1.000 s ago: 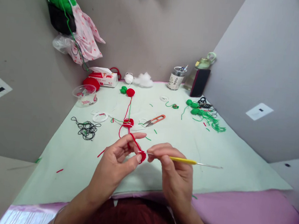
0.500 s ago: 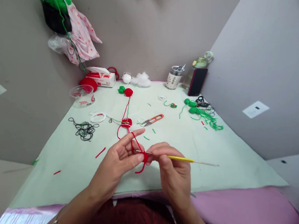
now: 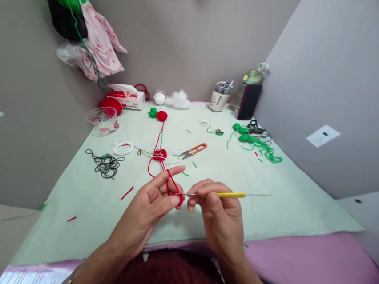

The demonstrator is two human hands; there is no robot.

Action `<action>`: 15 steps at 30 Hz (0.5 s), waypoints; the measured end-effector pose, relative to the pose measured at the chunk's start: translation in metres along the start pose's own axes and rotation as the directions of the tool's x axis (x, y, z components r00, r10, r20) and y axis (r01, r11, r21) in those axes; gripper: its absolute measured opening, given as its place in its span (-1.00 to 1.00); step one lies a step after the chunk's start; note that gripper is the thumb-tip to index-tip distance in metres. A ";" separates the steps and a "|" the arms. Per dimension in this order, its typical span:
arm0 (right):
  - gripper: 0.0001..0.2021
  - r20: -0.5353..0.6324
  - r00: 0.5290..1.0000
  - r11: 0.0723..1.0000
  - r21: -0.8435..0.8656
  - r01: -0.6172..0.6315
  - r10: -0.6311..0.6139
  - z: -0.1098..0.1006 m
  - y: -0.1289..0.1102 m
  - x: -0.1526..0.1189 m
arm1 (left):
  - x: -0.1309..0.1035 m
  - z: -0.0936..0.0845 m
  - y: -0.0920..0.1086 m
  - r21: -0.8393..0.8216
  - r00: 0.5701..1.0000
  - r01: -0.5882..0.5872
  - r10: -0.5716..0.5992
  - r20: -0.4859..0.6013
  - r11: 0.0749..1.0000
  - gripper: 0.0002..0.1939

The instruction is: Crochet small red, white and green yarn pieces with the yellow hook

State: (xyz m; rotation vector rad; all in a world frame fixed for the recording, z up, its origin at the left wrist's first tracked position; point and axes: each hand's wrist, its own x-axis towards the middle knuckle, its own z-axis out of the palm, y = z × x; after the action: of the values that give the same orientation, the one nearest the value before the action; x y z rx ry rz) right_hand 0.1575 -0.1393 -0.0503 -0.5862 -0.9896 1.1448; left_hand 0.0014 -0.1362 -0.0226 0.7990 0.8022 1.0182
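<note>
My left hand (image 3: 152, 198) pinches a small red crochet piece (image 3: 180, 198) between thumb and fingers. Red yarn (image 3: 172, 179) passes over its raised index finger and runs back to a flat red yarn bundle (image 3: 159, 154) on the table. In my right hand (image 3: 221, 212) is a crochet hook (image 3: 231, 194) with a yellow grip, closed in the fingers like a pen. The hook's metal tip reaches the edge of the red piece; whether it sits inside a stitch is too small to tell.
Orange thread snips (image 3: 194, 151) lie beyond my hands. Tangled black cord (image 3: 104, 164) is at the left, green crochet pieces (image 3: 244, 137) at the right. Along the back stand a tissue box (image 3: 126, 98), white stuffing (image 3: 179, 99), a pen cup (image 3: 219, 98) and a phone (image 3: 249, 102).
My right hand has drawn back slightly to the right, and the hook lies more level. The red piece has turned in my left fingers; its hanging yarn tail no longer shows below.
</note>
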 end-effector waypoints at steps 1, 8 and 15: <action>-0.83 -0.002 1.000 1.000 0.003 0.002 -0.002 0.000 0.000 0.000 | 0.000 0.000 0.000 -0.005 1.000 0.003 -0.003 -0.009 1.000 -0.41; -0.83 -0.028 0.998 0.997 0.068 -0.048 0.050 0.004 -0.002 0.000 | -0.003 -0.004 0.000 -0.025 0.999 0.046 -0.046 0.025 0.999 -0.29; -0.83 -0.028 0.991 0.983 0.133 -0.124 0.128 0.000 -0.007 0.001 | 0.000 -0.011 0.000 -0.174 0.974 0.132 -0.095 0.207 0.976 -0.43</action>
State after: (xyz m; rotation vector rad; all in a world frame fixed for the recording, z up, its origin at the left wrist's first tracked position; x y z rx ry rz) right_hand 0.1612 -0.1410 -0.0448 -0.5685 -0.8484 1.2967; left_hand -0.0080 -0.1347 -0.0278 0.6729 0.5663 0.8810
